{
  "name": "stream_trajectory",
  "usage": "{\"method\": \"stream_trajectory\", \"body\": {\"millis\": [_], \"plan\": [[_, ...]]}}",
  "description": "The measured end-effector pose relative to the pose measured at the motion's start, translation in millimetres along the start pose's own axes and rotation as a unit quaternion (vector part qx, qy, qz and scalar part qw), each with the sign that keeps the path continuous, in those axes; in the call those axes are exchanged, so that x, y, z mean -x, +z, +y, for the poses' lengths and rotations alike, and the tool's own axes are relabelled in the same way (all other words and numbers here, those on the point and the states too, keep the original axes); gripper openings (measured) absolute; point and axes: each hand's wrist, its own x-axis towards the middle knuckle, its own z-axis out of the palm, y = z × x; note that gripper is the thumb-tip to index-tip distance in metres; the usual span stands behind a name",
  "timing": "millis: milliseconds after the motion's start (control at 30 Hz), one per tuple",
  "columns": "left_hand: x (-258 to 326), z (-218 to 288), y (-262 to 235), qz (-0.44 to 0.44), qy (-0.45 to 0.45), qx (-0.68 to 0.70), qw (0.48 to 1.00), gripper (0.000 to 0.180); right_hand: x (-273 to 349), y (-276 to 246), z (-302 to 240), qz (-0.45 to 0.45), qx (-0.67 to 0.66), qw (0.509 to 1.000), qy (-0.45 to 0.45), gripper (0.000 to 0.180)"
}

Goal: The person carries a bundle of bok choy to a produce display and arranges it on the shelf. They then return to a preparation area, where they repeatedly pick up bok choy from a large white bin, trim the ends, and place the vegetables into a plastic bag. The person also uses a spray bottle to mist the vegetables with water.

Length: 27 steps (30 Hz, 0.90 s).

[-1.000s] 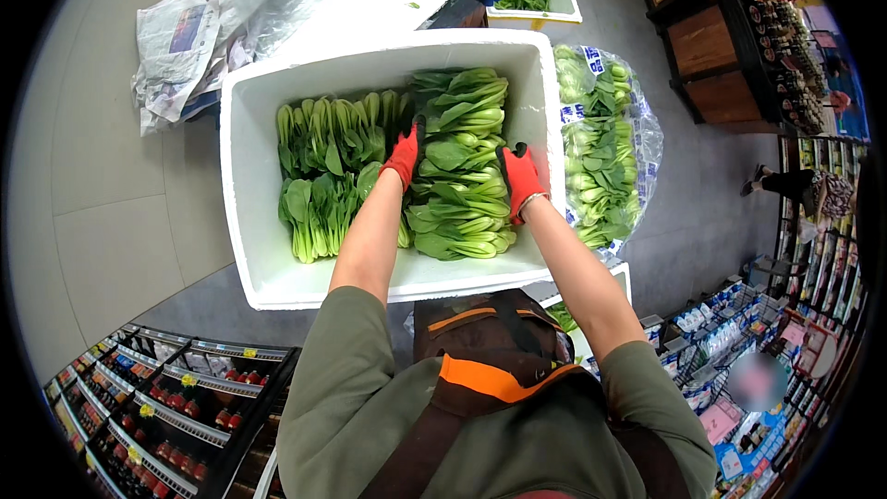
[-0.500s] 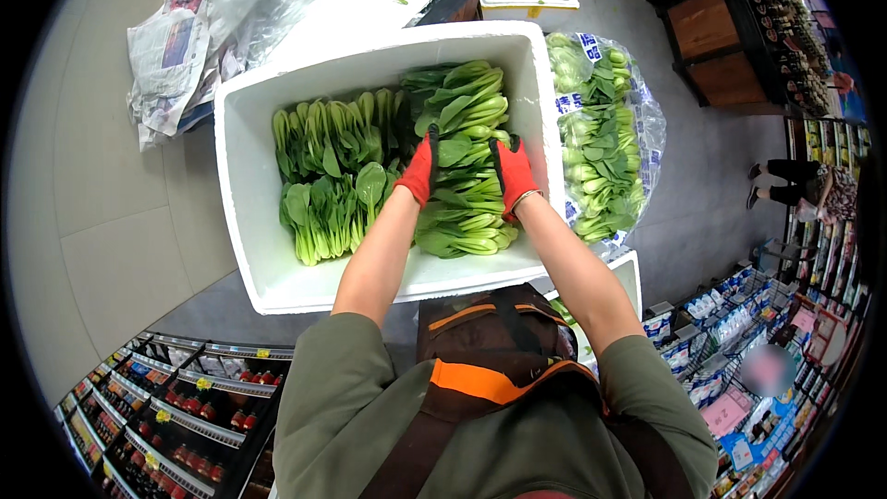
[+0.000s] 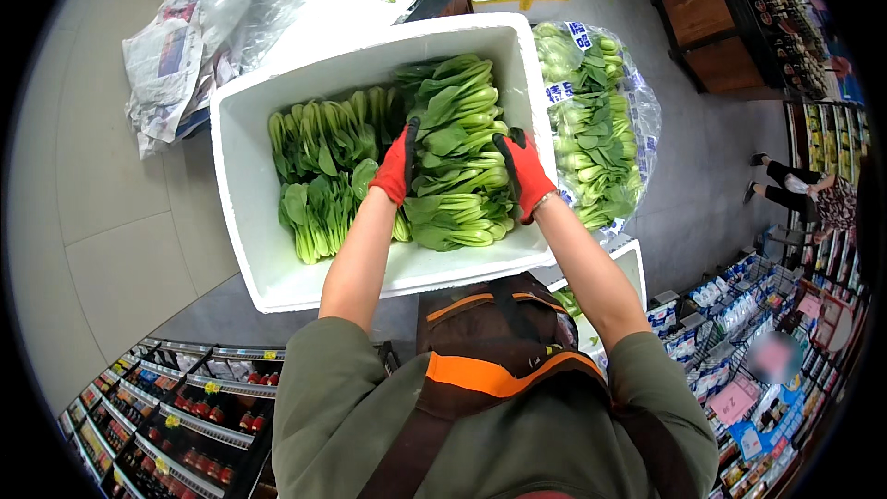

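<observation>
Lying in rows toward the left edge of the box [image 3: 222,185], the left greens [image 3: 319,150] could bruise if a knuckle pushes outward. The left hand [image 3: 397,168] is beside them, against the leafy side of the right greens [image 3: 455,171]; pressing hard there could tear leaves. These greens run from near the far edge toward the near edge, loosely piled, so an uneven push could make them slide. The right hand [image 3: 525,174] curves at their stem side, near the right edge; squeezing could snap stems. Whether either hand grips, I cannot tell. Past that edge, a swinging elbow could knock the bag [image 3: 605,129].
</observation>
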Motion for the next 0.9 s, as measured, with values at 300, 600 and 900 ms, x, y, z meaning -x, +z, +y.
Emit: {"method": "stream_trajectory", "body": {"millis": [300, 600, 900], "plan": [[34.6, -52.1, -51.2, 0.123, 0.213, -0.319, 0.915, 0.049, 105.1, -1.0, -9.6, -0.008, 0.623, 0.777, -0.090, 0.069], [24.6, -80.5, -26.2, 0.023, 0.134, -0.524, 0.841, 0.083, 66.5, 5.2, -5.3, -0.113, 0.744, 0.656, -0.060, 0.021], [26.4, -102.4, -4.3, -0.012, 0.135, -0.326, 0.936, 0.071, 100.1, -12.7, -115.1, -0.070, 0.740, 0.663, -0.087, 0.014]]}}
